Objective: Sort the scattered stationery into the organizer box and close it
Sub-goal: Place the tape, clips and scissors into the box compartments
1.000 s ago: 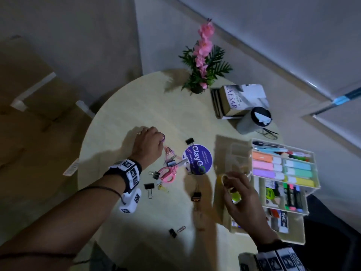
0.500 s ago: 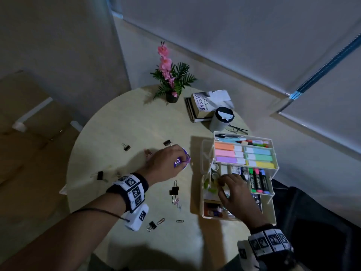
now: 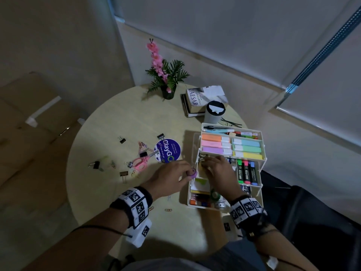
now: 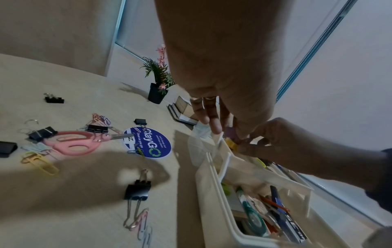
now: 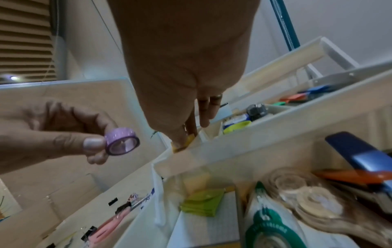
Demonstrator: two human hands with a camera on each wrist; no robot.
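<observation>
Purple tape roll [image 5: 122,141] pinched in left hand [image 3: 169,178] at the box's [image 3: 261,142] left rim, right hand [image 3: 218,173] reaching into the middle tray with fingertips on a yellow item [image 5: 183,143], grip unclear, scissors [image 3: 141,161] and clips [image 3: 123,174] scattered left on the table [image 3: 121,118].

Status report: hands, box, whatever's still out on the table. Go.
Left hand pinches purple tape roll beside organizer box. Right hand fingers in box, on something yellow. Box open. Pink scissors, binder clips still out.
</observation>
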